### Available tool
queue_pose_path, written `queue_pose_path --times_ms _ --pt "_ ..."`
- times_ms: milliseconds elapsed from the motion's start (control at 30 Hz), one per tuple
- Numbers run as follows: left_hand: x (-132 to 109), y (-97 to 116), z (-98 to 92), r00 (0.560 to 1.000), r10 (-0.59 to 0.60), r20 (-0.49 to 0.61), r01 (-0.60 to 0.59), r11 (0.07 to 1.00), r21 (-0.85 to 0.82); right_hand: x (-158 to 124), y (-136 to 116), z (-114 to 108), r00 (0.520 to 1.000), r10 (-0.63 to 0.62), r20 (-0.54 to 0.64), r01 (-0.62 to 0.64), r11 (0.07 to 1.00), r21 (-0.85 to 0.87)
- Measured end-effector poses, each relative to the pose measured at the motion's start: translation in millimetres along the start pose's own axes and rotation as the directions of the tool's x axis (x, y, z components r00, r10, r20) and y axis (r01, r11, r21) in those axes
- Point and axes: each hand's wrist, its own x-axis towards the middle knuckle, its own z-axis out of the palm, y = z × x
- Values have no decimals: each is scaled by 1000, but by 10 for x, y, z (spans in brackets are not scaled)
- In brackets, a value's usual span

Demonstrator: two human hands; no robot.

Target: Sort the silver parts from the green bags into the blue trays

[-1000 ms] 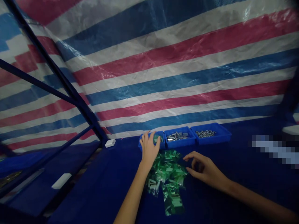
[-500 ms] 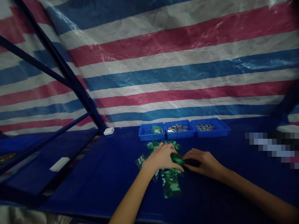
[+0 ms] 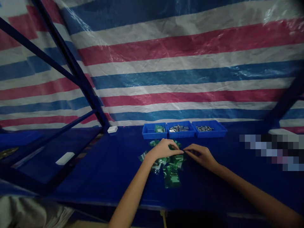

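Note:
My left hand [image 3: 165, 149] is over a loose pile of small green clear plastic bags [image 3: 172, 177], its thumb and forefinger brought together at the right side of the pile. My right hand [image 3: 199, 154] faces it from the right, also in a pinch, with its fingertips almost touching the left ones. Whatever lies between the fingertips is too small and dim to make out. Pale flat pieces show inside some of the bags. Part of the pile is hidden under my left hand.
Behind the pile stand three blue trays: a left tray [image 3: 147, 136] with green bags, a middle tray [image 3: 182, 134] and a right tray [image 3: 219, 132] with small metal parts. A white box [image 3: 112, 129] sits by the blue frame post [image 3: 91, 99]. A striped tarp [image 3: 185, 76] hangs behind.
The fingers of my left hand have closed from a spread pose into a pinch. My right hand's fingertips have come up close to them. The camera view has shifted slightly.

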Motion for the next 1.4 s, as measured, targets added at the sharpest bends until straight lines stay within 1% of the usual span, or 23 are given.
queue_pose_path --times_ms 67,133,200,233,300,367,400,433,500,567,633,700,767,833,900,1000,1067,1133,1233,1300,1333,1367,1400 --pt "17 -46 9 999 22 -41 -23 999 -41 44 8 11 993 64 -95 -62 998 26" --pt "39 -117 10 995 30 -91 -36 998 -59 136 -11 23 981 94 -167 -86 995 57" --pt "63 -191 -6 985 4 -174 -19 996 -88 286 -55 41 962 132 -240 -105 987 121" --pt "74 -223 -22 971 -25 -237 -1 994 -112 377 -79 55 945 166 -281 -121 978 172" --pt "92 -275 -65 921 -98 -377 27 982 -189 565 -119 98 906 249 -342 -146 943 300" --pt "100 -307 -110 859 -180 -479 31 952 -303 715 -135 161 888 315 -335 -156 891 427" --pt "101 -314 -127 839 -224 -496 29 928 -371 762 -133 196 893 338 -298 -166 861 481" --pt "101 -317 -137 832 -264 -488 28 899 -438 787 -127 230 901 351 -253 -176 832 526" --pt "101 -305 -133 850 -315 -421 42 838 -544 779 -107 286 921 352 -167 -199 794 575" --pt "106 -278 -104 883 -322 -343 62 802 -594 725 -85 313 926 350 -143 -204 780 591" --pt "118 -243 -65 901 -301 -313 59 798 -599 664 -76 316 918 367 -150 -210 771 601" --pt "134 -212 -36 898 -276 -342 34 819 -573 620 -90 312 910 379 -167 -209 768 605" --pt "146 -191 -34 875 -249 -415 9 865 -501 591 -129 310 913 361 -190 -191 791 581" --pt "147 -171 -61 849 -194 -492 -12 923 -385 567 -182 302 918 315 -242 -156 847 509" --pt "134 -140 -102 839 -95 -535 -53 966 -254 542 -227 274 919 240 -313 -104 913 394" --pt "93 -61 -136 853 51 -519 -92 994 -53 510 -253 195 908 80 -411 7 978 206" --pt "69 1 -118 866 97 -490 -75 995 65 503 -248 141 898 -7 -441 68 990 122" --pt "64 44 -77 864 110 -491 -62 992 113 508 -240 110 888 -46 -457 100 990 96" --pt "97 28 -42 824 76 -562 -90 996 4 536 -236 121 893 25 -450 64 981 182" --pt "129 -54 -84 784 -25 -620 -98 981 -165 556 -236 154 911 134 -390 -20 959 283" --pt "139 -119 -131 752 -99 -651 -95 962 -255 564 -234 174 918 183 -352 -63 943 327" --pt "143 -199 -193 704 -180 -687 -82 940 -331 570 -230 193 922 220 -318 -98 928 359" --pt "137 -292 -266 631 -258 -731 -70 920 -385 573 -223 210 924 243 -294 -120 917 381"
